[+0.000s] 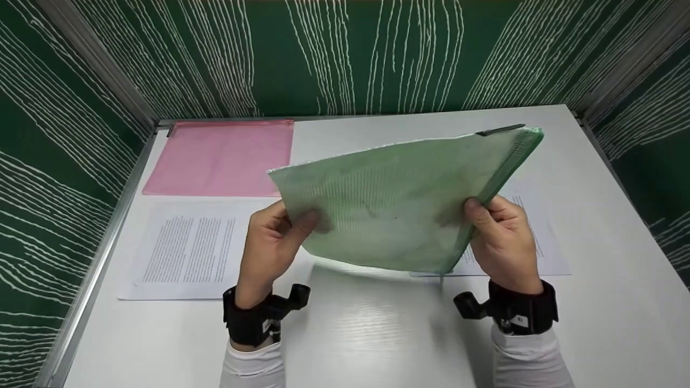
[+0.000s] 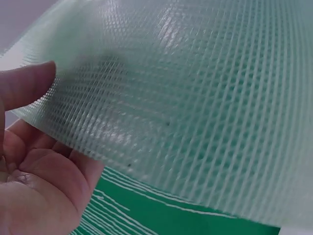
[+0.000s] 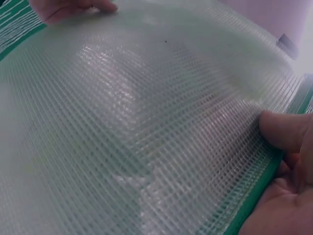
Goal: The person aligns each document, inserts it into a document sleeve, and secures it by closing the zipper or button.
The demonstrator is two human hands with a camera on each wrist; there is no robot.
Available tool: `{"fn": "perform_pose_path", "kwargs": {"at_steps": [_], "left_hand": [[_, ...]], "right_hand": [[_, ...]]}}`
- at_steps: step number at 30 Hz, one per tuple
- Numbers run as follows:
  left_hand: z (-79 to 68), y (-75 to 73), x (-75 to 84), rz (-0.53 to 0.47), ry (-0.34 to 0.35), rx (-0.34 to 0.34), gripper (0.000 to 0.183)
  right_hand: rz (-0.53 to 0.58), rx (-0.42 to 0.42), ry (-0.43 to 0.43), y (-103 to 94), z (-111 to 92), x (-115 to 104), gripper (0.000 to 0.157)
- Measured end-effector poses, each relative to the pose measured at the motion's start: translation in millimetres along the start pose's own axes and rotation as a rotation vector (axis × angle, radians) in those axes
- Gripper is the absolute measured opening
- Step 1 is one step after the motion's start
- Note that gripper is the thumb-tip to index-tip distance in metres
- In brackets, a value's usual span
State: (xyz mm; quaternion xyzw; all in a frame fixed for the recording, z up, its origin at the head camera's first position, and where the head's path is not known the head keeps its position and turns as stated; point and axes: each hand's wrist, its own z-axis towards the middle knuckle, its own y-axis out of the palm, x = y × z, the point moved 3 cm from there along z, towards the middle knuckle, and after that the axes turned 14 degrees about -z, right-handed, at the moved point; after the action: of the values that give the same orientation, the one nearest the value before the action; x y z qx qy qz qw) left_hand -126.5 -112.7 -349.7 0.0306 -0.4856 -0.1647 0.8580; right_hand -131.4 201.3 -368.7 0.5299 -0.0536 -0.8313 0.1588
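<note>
A green translucent mesh document pouch point(image 1: 388, 210) is held up above the table, tilted, its right end higher than its left. My left hand point(image 1: 272, 245) pinches its left edge, thumb on the near face and fingers behind. At the right edge, along a darker green band, my right hand point(image 1: 504, 240) grips it in the same way. A dark strip point(image 1: 501, 130) shows at the pouch's top right corner. In the left wrist view the mesh point(image 2: 195, 107) bulges away from the left thumb point(image 2: 29, 85). The right thumb point(image 3: 286, 131) presses the mesh beside the green band point(image 3: 254, 198).
A pink pouch point(image 1: 221, 159) lies at the table's back left. Printed sheets point(image 1: 186, 250) lie in front of it. Another printed sheet point(image 1: 544, 248) is partly hidden behind the right hand. Green walls with white lines point(image 1: 377, 59) enclose the white table point(image 1: 366, 334).
</note>
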Motion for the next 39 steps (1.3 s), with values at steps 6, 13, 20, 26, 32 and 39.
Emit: {"fn": "perform_pose_path", "kwargs": {"at_steps": [6,13,20,26,32,39], "left_hand": [[0.2,1.9,-0.7,-0.009,-0.009,0.131,0.013],[2.1,-5.3,-2.2,0.028,0.029,0.294,0.013],[5.6,-9.1,-10.4,0.081,-0.017,0.333,0.015],[4.3,-13.9,-24.5,0.128,-0.112,0.272,0.019],[-13.4,-20.6,-48.3,0.168,-0.284,0.166,0.032],[-36.7,-38.8,-72.8,0.319,-0.514,0.146,0.038]], "right_hand": [[-0.213,-0.046,0.128,-3.7,-0.3,1.7,0.027],[-0.732,-0.266,0.337,-11.8,0.7,11.2,0.018],[-0.806,-0.269,0.440,-12.2,2.6,24.4,0.021],[-0.668,-0.168,0.516,-15.2,4.7,39.4,0.020],[-0.528,-0.064,0.574,-21.3,10.6,61.8,0.014],[-0.576,-0.056,0.643,-25.1,18.5,96.8,0.023]]}}
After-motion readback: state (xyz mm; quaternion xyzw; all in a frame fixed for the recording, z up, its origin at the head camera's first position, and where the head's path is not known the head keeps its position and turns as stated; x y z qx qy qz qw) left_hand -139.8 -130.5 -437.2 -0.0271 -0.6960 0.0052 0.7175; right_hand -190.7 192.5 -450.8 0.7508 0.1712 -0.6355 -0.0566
